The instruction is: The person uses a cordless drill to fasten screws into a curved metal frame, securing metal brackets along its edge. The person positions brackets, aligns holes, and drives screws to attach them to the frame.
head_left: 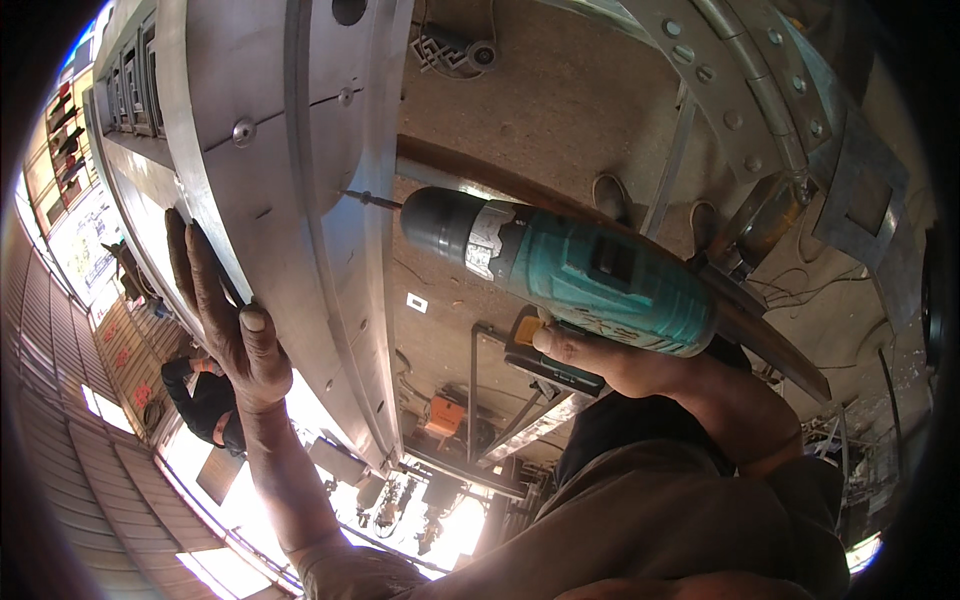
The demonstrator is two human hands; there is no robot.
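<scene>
My right hand [625, 365] is wrapped round the handle of a teal and black cordless drill [600, 275], held roughly level and pointing left. The drill's thin bit [375, 200] reaches the face of a long grey metal panel [255, 200]; whether its tip touches or enters the metal I cannot tell. My left hand [235, 345] rests along the panel's outer left edge, fingers stretched out and thumb apart on the near side. The panel carries round fasteners [244, 132], small holes and short slits.
A curved metal piece with holes [735, 90] stands at upper right, beside a flat plate with a square cutout [868, 205]. On the brown floor [540, 110] are an orange box [445, 415], metal bars and cables. Another person [205, 400] is at far left.
</scene>
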